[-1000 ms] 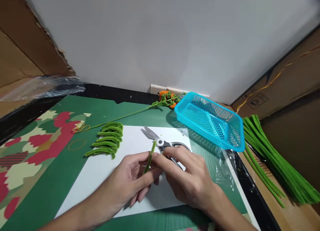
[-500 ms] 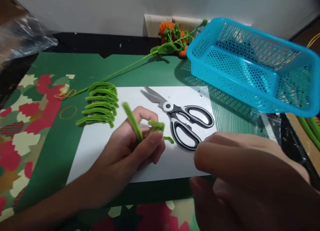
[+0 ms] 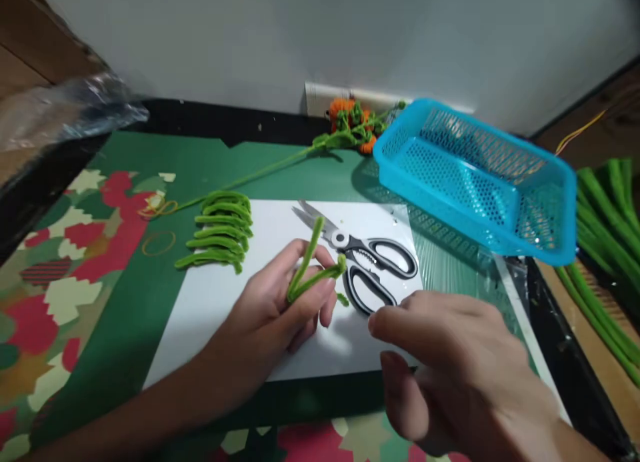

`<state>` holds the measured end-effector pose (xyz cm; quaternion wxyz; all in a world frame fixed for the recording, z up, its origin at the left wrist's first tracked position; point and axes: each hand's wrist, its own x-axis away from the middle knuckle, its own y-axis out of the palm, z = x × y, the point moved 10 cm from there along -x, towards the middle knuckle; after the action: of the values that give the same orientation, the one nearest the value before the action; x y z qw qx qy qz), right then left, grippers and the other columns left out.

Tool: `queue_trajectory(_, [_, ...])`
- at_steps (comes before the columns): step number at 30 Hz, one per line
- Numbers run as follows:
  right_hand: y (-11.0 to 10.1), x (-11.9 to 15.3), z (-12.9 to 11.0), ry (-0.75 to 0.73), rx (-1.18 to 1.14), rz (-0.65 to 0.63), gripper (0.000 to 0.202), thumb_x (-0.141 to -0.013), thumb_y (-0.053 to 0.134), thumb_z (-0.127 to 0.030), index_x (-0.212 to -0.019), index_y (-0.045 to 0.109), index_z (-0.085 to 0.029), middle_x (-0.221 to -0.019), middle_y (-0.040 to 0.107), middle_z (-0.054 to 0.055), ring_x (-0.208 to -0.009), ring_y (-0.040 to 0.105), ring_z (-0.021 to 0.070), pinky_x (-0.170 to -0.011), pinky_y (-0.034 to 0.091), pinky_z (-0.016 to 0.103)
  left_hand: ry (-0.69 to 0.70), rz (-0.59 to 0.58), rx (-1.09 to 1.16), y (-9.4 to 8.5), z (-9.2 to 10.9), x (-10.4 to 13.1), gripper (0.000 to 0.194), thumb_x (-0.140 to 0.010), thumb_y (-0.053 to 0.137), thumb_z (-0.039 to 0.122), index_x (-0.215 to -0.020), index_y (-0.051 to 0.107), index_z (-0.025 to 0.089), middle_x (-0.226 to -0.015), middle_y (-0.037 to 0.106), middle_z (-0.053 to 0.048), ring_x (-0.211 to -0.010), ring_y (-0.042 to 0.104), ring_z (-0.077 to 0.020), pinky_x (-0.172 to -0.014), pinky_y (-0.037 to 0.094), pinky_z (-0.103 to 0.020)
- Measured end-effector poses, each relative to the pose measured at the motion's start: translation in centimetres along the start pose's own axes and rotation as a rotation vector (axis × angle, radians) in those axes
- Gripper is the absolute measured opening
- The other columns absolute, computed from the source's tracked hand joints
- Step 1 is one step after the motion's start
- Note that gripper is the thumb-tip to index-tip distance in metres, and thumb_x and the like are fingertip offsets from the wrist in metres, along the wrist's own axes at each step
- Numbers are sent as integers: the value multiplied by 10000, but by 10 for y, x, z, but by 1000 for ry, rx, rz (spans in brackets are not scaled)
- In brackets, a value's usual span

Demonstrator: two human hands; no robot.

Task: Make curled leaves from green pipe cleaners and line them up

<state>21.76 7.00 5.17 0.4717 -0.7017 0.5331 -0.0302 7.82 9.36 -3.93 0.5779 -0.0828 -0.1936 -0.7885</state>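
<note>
Plastic wrap (image 3: 70,109) lies crumpled at the far left of the bench (image 3: 100,302). Two rubber bands (image 3: 157,242) sit on the green mat, and just right of them, on the white sheet (image 3: 215,315), is a row of bent green pieces (image 3: 217,239); I count about six, though they overlap. The left hand (image 3: 280,309) pinches a folded pipe cleaner (image 3: 313,269) between thumb and fingers, its two ends pointing up and away over the sheet's middle. One pair of scissors (image 3: 367,265) lies closed just right of it, a small green offcut (image 3: 343,299) beside the handles. The right hand (image 3: 450,362) hovers near the scissors, fingers loosely spread and holding nothing. One flower stem (image 3: 350,125) lies at the far edge, one blue basket (image 3: 475,182) is right of it, and a bundle of green pipe cleaners (image 3: 605,249), too many to count, lies at the far right.

Risk, as I judge it: the light pinch could let the springy fold open, and the offcut could easily be brushed off the sheet by the right hand.
</note>
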Motion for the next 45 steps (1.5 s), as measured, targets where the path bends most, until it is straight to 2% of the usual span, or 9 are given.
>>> queue_trajectory(3, [-7,-9,-5,-184,-77,130,196,-974,555,-149,-1131,632,-238,-626,606,-34,-471,594,146,-465,518,266,14,1,40,-1,-4,-1,242,-1023,662,456,-1081,546,251,-737,617,61,-440,372,-31,-416,267,-145])
queue_trajectory(6, [6,-11,-8,-381,33,133,555,-980,548,-59,-1491,491,-269,-873,737,11,-664,692,161,-555,575,261,50,-30,52,-1,-4,-1,278,-1000,693,468,-1003,557,226,-732,569,68,-475,370,-38,-427,294,-148])
queue_trajectory(10, [29,-13,4,-384,88,-21,702,-988,570,-37,-1640,359,-191,-1045,771,92,-781,722,180,-603,596,280,75,-107,12,3,-4,2,261,-1010,683,438,-964,586,200,-770,576,52,-486,384,-35,-434,306,-159])
queue_trajectory(14, [20,-11,7,-361,-2,44,774,-984,560,-17,-1679,280,-213,-1138,760,116,-881,741,195,-622,602,283,56,-157,-11,6,-5,5,264,-1023,651,451,-1055,643,189,-722,572,46,-468,350,-51,-409,255,-182])
queue_trajectory(18, [25,-15,10,-319,37,-26,675,-999,537,-17,-1629,389,-210,-1230,734,141,-1058,730,233,-727,619,322,48,-154,-54,7,-4,7,290,-1019,634,485,-989,624,197,-668,530,57,-472,313,-68,-404,234,-194])
queue_trajectory(24, [20,-24,10,-266,107,41,482,-1024,558,-78,-1498,520,-158,-1202,725,146,-1006,723,225,-758,609,320,121,-66,-144,-3,0,8,229,-1017,650,436,-979,580,221,-714,425,71,-501,283,-75,-417,225,-204])
queue_trajectory(31, [14,-28,9,-262,119,88,100,-1039,582,-142,-1073,675,-157,-1125,706,136,-895,701,187,-688,563,273,120,-86,-258,-2,3,7,243,-1055,591,434,-949,574,216,-727,426,64,-509,342,-77,-453,257,-213])
queue_trajectory(36, [18,-26,5,-295,82,67,172,-1072,523,-136,-991,671,-172,-781,684,33,-672,626,147,-581,463,260,140,-51,-213,-5,8,4,283,-1081,531,468,-952,559,217,-718,439,65,-509,298,-77,-459,224,-228])
queue_trajectory(45, [30,-17,3,-225,-124,69,148,-1027,558,-91,-977,657,-189,-802,745,35,-658,701,139,-608,528,236,147,27,-144,-11,11,6,310,-1057,579,470,-903,572,201,-716,500,52,-488,365,-62,-455,270,-204])
